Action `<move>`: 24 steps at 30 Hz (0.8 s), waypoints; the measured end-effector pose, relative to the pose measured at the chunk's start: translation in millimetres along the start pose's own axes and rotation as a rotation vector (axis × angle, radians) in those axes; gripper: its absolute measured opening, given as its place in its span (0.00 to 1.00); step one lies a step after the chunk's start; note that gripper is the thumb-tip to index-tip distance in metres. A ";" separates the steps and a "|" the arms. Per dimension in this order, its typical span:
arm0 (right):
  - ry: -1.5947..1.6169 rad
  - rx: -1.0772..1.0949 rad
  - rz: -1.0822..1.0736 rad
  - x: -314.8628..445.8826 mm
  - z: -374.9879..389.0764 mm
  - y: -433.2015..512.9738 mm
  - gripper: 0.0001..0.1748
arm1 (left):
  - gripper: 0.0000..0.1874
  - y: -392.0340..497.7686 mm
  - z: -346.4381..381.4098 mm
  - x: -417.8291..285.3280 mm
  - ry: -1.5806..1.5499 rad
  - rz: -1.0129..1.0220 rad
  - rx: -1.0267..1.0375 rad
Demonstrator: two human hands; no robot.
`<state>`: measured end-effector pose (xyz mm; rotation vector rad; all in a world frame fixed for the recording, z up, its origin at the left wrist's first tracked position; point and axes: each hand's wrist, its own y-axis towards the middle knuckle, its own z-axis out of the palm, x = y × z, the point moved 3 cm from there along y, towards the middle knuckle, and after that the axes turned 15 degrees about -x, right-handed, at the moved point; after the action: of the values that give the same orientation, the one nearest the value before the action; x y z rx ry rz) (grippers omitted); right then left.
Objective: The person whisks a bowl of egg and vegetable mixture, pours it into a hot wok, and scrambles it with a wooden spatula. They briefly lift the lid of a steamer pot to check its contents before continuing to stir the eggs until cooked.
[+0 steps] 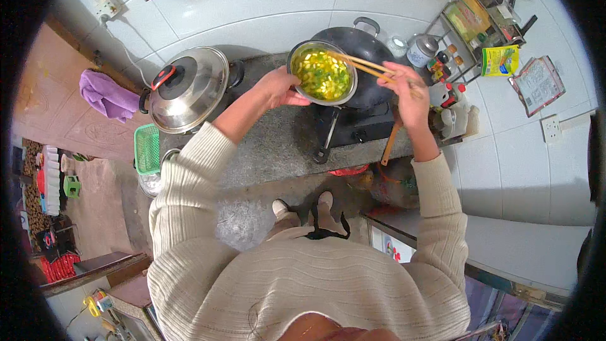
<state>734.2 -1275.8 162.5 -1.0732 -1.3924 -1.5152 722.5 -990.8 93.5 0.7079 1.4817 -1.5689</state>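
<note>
My left hand grips the rim and side of a metal bowl, tilted a little. Inside it is a yellow liquid mixture with chopped green and pale pieces, which looks like beaten egg. In my right hand is a pair of wooden chopsticks, their tips reaching into the bowl. Behind and to the right of the bowl, partly hidden by it, a dark wok sits over a black gas stove. A wooden-handled utensil leans at the wok's near right side, and a black-tipped metal handle sticks out below the bowl.
A lidded steel pot stands at left on the stone counter, near a green plastic basket and a purple cloth. Along the right wall are a white-and-blue jar, condiment bottles and a wall rack with packets.
</note>
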 end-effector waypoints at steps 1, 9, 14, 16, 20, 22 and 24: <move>0.045 -0.061 0.061 -5.8 -11.9 5.9 0.18 | 0.24 11.4 7.9 -1.6 0.012 0.001 0.004; 0.138 -0.217 0.175 -28.1 -70.0 -7.9 0.18 | 0.21 78.6 36.0 1.1 0.267 0.084 -0.154; 0.242 -0.316 0.228 -32.3 -88.1 -18.9 0.18 | 0.27 119.7 35.4 4.1 0.612 0.232 -0.246; 0.277 -0.352 0.211 -31.3 -93.4 -21.8 0.17 | 0.32 120.0 39.0 -4.1 0.853 0.449 -0.255; 0.278 -0.377 0.217 -31.2 -101.0 -29.9 0.17 | 0.39 95.6 63.9 -25.7 1.019 0.340 -0.467; 0.291 -0.388 0.208 -32.2 -104.4 -34.7 0.17 | 0.38 76.6 79.5 -41.7 1.155 0.559 -0.555; 0.321 -0.375 0.206 -34.3 -107.1 -38.6 0.17 | 0.39 62.3 89.8 -50.6 1.237 0.717 -0.577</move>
<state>701.4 -1379.3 113.9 -1.0958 -0.7733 -1.7417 813.7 -1065.6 117.9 1.7293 1.9944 -0.0007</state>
